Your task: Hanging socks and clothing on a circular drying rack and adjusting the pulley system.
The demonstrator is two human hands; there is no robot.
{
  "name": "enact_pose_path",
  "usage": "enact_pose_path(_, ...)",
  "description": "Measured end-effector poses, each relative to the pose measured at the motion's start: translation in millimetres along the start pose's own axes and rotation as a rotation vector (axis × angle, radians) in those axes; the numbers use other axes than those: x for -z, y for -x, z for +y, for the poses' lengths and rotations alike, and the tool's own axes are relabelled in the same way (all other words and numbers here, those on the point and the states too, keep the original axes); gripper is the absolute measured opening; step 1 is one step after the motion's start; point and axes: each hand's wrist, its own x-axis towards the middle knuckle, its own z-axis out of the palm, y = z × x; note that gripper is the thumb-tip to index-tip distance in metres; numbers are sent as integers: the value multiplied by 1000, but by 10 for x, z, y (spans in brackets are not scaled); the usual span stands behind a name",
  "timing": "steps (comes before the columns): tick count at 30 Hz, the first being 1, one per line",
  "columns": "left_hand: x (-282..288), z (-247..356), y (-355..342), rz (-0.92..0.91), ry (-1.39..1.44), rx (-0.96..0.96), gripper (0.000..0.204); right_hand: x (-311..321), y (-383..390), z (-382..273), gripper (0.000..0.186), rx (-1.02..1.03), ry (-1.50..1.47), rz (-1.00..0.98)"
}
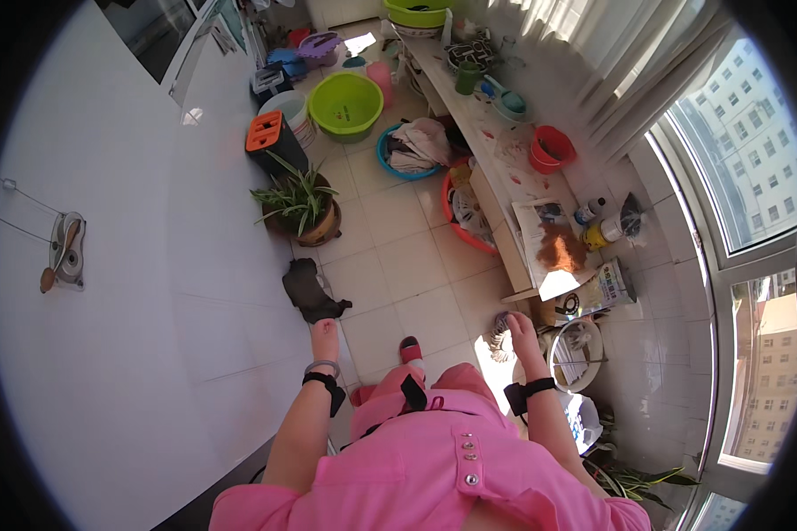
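Low on the left, my left hand (325, 335) is closed at the edge of a dark grey cloth item (310, 290), which hangs out beyond it beside the white wall. Its fingers are mostly hidden from above. My right hand (524, 334), on the other side, is closed against a small grey-and-white striped cloth item (501, 338), partly in bright sun. What kind of item each one is, I cannot make out. Both arms reach forward, bands on the wrists.
A potted plant (303, 205) stands by the left wall, near a black bin with an orange lid (270, 133). Farther off are a green basin (345, 103) and a blue basin of laundry (412, 149). A long bench (496, 164) runs along the right, above a red basin (466, 208).
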Motion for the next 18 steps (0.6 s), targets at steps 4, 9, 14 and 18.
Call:
enact_pose_path(4,165,-527,-333,124,191,148,25,-368,-617,-639,39,39,-4,-167)
enact_pose_path(9,235,-148,-63,193,428,458,25,-549,-1387,-1226,41,45,60,-289)
enact_pose_path(14,301,-540,-195,364,402,669,21,-801,-2361,-1885,39,307,70,-304)
enact_pose_path(18,148,-391,-677,442,442,727,19,-795,-3179,-2477,37,301,79,-372)
